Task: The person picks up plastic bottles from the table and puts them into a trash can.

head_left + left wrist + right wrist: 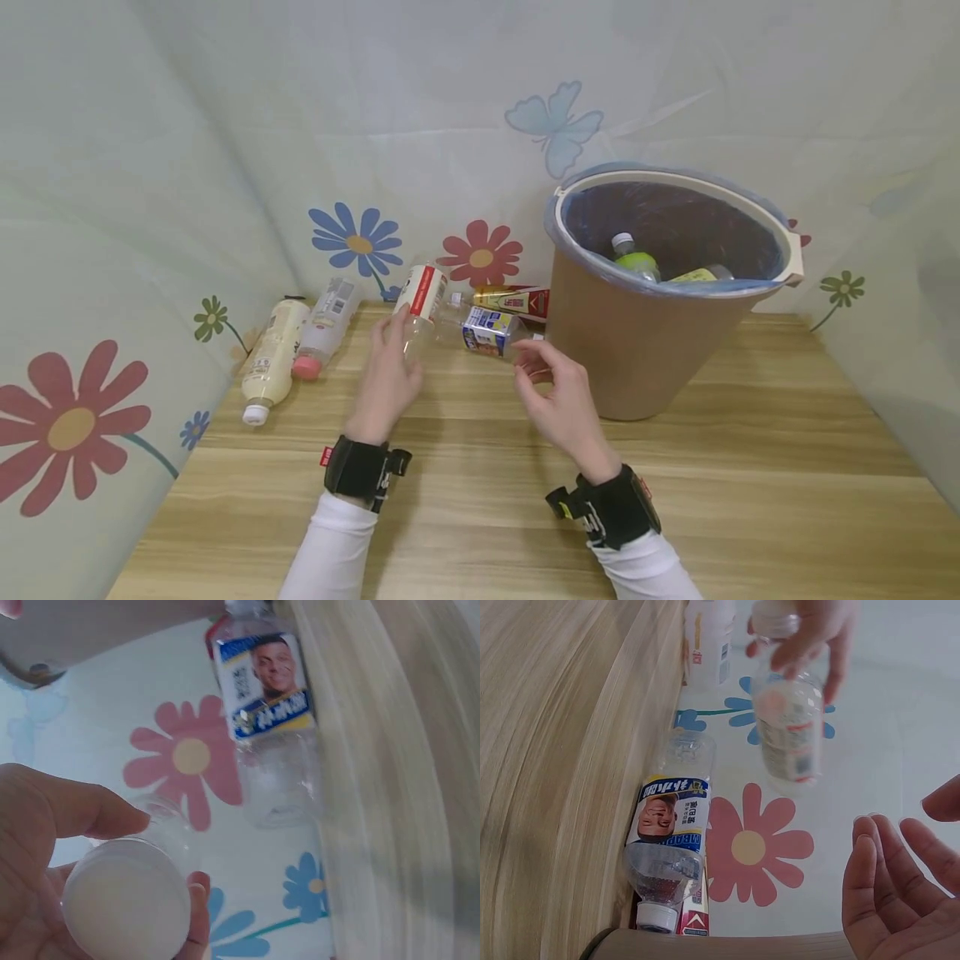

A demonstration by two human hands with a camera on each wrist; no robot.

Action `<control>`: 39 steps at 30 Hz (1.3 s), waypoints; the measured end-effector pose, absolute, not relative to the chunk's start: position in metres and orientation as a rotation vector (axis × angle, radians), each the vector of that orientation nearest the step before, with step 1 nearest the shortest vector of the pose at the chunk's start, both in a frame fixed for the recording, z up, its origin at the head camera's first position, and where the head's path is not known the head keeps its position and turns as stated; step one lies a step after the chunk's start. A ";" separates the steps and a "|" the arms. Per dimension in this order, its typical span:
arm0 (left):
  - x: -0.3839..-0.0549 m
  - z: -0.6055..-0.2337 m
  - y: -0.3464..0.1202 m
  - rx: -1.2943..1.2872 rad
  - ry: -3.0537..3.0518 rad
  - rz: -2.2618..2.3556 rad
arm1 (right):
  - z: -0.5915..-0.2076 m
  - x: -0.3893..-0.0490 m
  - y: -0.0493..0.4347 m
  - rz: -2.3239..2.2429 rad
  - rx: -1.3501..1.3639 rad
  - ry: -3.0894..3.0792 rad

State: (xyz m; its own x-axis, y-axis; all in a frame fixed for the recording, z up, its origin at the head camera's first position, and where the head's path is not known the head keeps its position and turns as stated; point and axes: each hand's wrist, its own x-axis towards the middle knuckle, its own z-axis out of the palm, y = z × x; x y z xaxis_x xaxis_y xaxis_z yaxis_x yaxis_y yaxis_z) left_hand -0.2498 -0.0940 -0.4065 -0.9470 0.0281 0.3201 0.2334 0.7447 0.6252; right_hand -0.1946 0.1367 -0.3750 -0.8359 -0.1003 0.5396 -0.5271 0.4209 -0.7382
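My left hand point(384, 375) grips a clear plastic bottle point(420, 293) with a white and red label, near its capped end. The white cap point(127, 904) faces the left wrist camera, with thumb and fingers around the bottle. In the right wrist view this bottle point(789, 739) is held off the table, in front of the wall. My right hand point(558, 404) hovers left of the bin with loosely bent fingers and nothing in them. Between the hands lies a clear bottle with a blue label point(487, 331), its white cap point(657, 917) toward the bin.
A brown bin point(630, 342) with a bag-lined rim stands at the right, with a green-labelled bottle point(637, 265) and a yellow-labelled item point(697, 276) inside. A red and gold package point(517, 300) lies by the wall. At left lie a cream bottle point(270, 358) and a pink-capped bottle point(327, 321).
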 end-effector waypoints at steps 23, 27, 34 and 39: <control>-0.207 -0.354 -0.038 -1.036 -2.042 -1.692 | -0.354 -0.182 0.130 1.565 0.591 -2.173; -0.206 -0.357 -0.033 -1.133 -2.029 -1.686 | -0.353 -0.182 0.130 1.609 0.621 -2.110; -0.206 -0.359 -0.026 -1.221 -1.965 -1.647 | -0.355 -0.183 0.132 1.667 0.673 -2.005; -0.204 -0.357 -0.023 -1.195 -2.017 -1.605 | -0.370 -0.191 0.137 1.763 0.691 -1.964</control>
State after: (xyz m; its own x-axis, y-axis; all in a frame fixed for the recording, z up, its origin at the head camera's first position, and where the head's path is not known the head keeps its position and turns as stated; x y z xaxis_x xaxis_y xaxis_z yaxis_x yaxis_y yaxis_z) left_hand -0.2036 -0.0234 -0.3569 -0.6093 0.4168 0.6746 0.7509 0.0298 0.6598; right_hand -0.1911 0.1373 -0.3696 -0.7928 -0.0894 0.6029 -0.6090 0.0775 -0.7894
